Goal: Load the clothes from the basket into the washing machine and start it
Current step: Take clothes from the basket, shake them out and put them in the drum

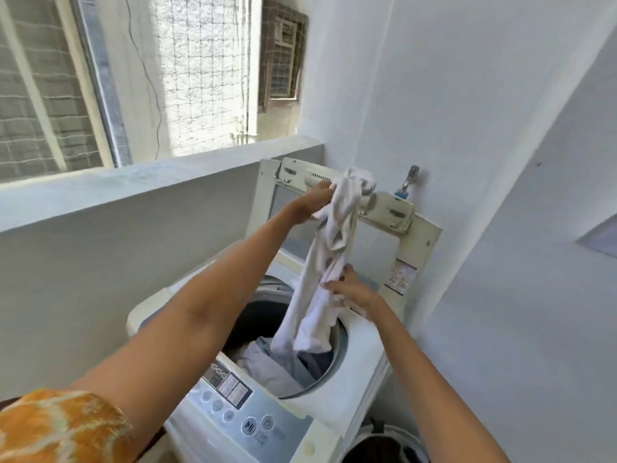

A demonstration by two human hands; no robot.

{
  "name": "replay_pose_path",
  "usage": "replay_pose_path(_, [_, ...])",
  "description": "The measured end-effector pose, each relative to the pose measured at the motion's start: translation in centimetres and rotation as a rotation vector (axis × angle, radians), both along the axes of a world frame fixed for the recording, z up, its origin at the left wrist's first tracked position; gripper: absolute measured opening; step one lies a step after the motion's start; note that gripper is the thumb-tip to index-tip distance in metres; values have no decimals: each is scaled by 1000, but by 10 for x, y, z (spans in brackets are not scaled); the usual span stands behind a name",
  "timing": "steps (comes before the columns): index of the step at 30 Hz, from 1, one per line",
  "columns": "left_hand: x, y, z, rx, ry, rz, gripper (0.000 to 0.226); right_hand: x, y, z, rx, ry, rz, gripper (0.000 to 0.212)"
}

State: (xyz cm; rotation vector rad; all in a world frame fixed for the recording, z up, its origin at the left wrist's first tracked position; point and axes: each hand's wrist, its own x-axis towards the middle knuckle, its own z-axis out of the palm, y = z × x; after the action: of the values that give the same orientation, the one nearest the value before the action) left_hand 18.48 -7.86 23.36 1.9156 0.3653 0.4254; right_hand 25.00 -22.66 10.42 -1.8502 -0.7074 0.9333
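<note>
A white top-loading washing machine [350,389] stands below me with its lid [417,248] raised against the wall. Grey and dark clothes [277,365] lie in the drum. A long white garment [320,289] hangs over the opening, its lower end reaching down to the clothes. My left hand [317,203] grips the garment's top, high up near the lid. Lower down, my right hand [354,289] holds the garment's middle, just above the drum's right rim. The basket [384,444] shows at the bottom, right of the machine, with dark clothing in it.
The control panel [240,406] with its buttons faces me at the machine's front edge. A concrete ledge [150,185] and netted window run along the left. A tap [409,182] juts from the wall behind the lid. A white wall closes in on the right.
</note>
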Motion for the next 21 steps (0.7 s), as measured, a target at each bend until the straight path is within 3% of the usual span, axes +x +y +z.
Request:
replay_pose_path(2, [-9, 32, -45, 28, 148, -24, 63, 1, 6, -24, -83, 96, 120, 91])
replay_pose_path(4, [-24, 50, -82, 135, 345, -63, 38, -1, 15, -37, -2, 160, 67, 103])
replay_pose_path(6, [-30, 68, -125, 243, 522, -92, 22, -3, 29, -49, 112, 168, -30, 100])
replay_pose_path(8, [-30, 80, -159, 289, 621, -140, 24, -4, 46, -63, 119, 138, 26, 84])
replay_pose_path(10, [-29, 89, -181, 250, 673, -190, 18, -5, 59, -77, 13, 82, 100, 50])
replay_pose_path(12, [-25, 106, -195, 265, 727, -208, 14, -1, 70, -94, -41, 59, -28, 20])
replay_pose_path(15, [-26, 136, -217, 387, 844, -178, 23, 21, 74, -123, -18, -17, -367, 16])
replay_pose_path(17, [-25, 153, -234, 373, 859, -190, 20, 28, 77, -139, -48, -2, -365, 13])
replay_pose_path(18, [-22, 158, -244, 355, 853, -236, 20, 28, 81, -149, -60, 17, -278, 21])
replay_pose_path(21, [-9, 157, -279, 245, 836, -422, 23, 13, 105, -174, -72, 34, 76, 78])
